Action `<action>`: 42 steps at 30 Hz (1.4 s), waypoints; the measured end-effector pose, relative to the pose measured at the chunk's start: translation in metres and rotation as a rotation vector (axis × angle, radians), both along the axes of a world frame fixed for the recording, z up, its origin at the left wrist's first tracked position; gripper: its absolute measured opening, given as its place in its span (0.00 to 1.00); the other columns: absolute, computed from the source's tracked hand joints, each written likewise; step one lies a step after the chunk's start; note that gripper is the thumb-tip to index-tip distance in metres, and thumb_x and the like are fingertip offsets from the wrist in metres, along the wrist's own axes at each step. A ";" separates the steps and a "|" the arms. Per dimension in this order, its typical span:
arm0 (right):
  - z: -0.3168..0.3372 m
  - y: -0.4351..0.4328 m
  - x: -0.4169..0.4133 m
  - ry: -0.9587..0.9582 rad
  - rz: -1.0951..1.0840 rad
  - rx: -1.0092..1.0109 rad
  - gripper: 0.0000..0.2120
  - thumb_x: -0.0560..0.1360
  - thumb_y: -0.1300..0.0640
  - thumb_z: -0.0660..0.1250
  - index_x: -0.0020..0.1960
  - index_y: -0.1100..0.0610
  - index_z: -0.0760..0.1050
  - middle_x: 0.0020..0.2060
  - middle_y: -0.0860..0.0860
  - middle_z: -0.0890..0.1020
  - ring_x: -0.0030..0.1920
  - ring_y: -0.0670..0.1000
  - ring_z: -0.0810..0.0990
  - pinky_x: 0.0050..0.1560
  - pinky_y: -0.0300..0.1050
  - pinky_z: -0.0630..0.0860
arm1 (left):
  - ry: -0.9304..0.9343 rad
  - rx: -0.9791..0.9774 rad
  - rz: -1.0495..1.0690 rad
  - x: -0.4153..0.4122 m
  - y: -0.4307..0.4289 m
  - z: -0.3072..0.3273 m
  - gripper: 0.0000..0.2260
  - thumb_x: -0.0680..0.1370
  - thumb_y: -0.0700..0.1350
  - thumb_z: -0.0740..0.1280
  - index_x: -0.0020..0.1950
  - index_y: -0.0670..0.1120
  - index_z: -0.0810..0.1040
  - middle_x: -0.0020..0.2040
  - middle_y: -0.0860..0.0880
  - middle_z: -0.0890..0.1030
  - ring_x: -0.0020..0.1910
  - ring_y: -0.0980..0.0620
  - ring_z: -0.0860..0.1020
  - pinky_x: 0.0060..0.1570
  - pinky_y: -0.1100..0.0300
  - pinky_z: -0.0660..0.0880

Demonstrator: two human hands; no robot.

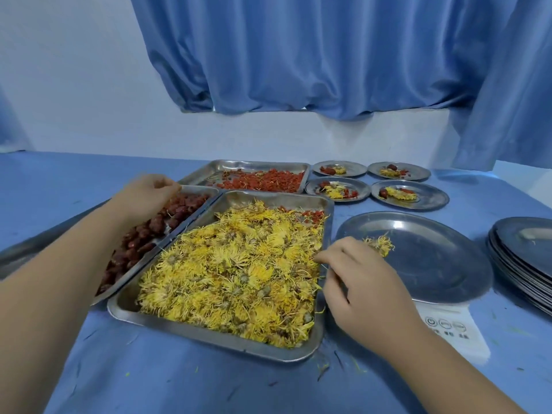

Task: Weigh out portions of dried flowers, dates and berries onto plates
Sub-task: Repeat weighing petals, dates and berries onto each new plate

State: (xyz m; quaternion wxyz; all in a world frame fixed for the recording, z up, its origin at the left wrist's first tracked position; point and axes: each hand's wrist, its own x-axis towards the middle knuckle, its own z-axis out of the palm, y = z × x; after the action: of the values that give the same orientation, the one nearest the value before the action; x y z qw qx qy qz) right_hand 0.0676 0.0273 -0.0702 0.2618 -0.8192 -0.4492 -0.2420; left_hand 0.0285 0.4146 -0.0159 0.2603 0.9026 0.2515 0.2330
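A steel tray of yellow dried flowers (pixel 239 270) lies in front of me. Left of it is a tray of dark red dates (pixel 167 222), and behind it a tray of red berries (pixel 263 179). My left hand (pixel 148 194) hovers over the far end of the date tray with its fingers curled down; anything in them is hidden. My right hand (pixel 358 279) lies at the flower tray's right rim, fingers loosely bent, nothing visible in them. Just behind it a small tuft of flowers (pixel 380 245) lies on a large steel plate (pixel 433 264), which stands on a white scale (pixel 448 327).
Several small plates (pixel 409 194) with mixed portions stand at the back right. A stack of bare steel plates (pixel 525 258) sits at the right edge. Blue cloth (pixel 179 380) covers the table, with stray bits on it. A blue curtain hangs behind.
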 end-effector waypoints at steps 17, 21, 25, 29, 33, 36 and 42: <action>-0.005 0.004 0.001 -0.026 0.031 0.036 0.09 0.72 0.62 0.63 0.48 0.57 0.81 0.42 0.48 0.78 0.41 0.48 0.76 0.36 0.45 0.76 | 0.439 0.344 0.048 0.011 0.033 -0.051 0.19 0.74 0.32 0.63 0.61 0.46 0.80 0.61 0.46 0.81 0.58 0.46 0.78 0.58 0.54 0.75; -0.005 0.000 0.002 -0.032 0.032 0.061 0.09 0.72 0.62 0.63 0.47 0.57 0.81 0.41 0.48 0.78 0.40 0.47 0.76 0.35 0.44 0.76 | 0.405 0.313 0.066 0.002 0.031 -0.053 0.15 0.75 0.35 0.65 0.59 0.47 0.80 0.59 0.47 0.81 0.57 0.46 0.78 0.58 0.55 0.74; -0.005 -0.005 0.004 -0.033 0.020 0.114 0.09 0.72 0.62 0.63 0.46 0.58 0.81 0.41 0.48 0.77 0.40 0.48 0.76 0.36 0.44 0.75 | 0.280 0.211 0.074 -0.004 0.024 -0.040 0.15 0.74 0.42 0.69 0.61 0.49 0.79 0.55 0.49 0.81 0.49 0.52 0.75 0.48 0.59 0.71; -0.002 -0.011 0.007 0.046 -0.009 0.240 0.09 0.73 0.62 0.62 0.44 0.56 0.81 0.40 0.46 0.77 0.40 0.46 0.76 0.38 0.41 0.74 | 0.119 0.194 -0.041 0.001 -0.010 -0.017 0.11 0.75 0.46 0.69 0.57 0.54 0.78 0.56 0.52 0.81 0.45 0.56 0.76 0.44 0.61 0.70; 0.006 -0.023 0.010 0.364 -0.068 0.558 0.13 0.75 0.64 0.63 0.43 0.48 0.80 0.34 0.43 0.79 0.35 0.43 0.76 0.35 0.32 0.70 | 0.084 0.190 -0.235 0.012 -0.067 0.000 0.07 0.77 0.50 0.68 0.54 0.58 0.77 0.53 0.56 0.80 0.45 0.58 0.78 0.42 0.64 0.71; 0.016 -0.033 0.015 0.670 -0.094 0.844 0.14 0.77 0.63 0.61 0.41 0.47 0.79 0.29 0.45 0.79 0.27 0.47 0.74 0.30 0.40 0.73 | 0.110 0.245 -0.384 0.023 -0.118 0.008 0.09 0.78 0.50 0.66 0.57 0.55 0.78 0.48 0.57 0.81 0.45 0.57 0.80 0.43 0.61 0.80; 0.036 -0.053 0.025 0.927 -0.142 1.234 0.11 0.76 0.65 0.57 0.44 0.56 0.77 0.25 0.50 0.74 0.23 0.45 0.70 0.23 0.35 0.68 | 0.148 0.494 -0.734 0.046 -0.225 0.013 0.12 0.77 0.55 0.65 0.59 0.55 0.78 0.53 0.58 0.79 0.48 0.60 0.75 0.48 0.65 0.72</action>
State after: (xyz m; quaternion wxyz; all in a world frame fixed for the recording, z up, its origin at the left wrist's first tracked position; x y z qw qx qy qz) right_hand 0.0930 -0.0258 -0.0338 0.8160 -0.5693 -0.0242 -0.0972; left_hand 0.0747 0.1895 -0.0028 0.0834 0.9814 -0.1308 0.1130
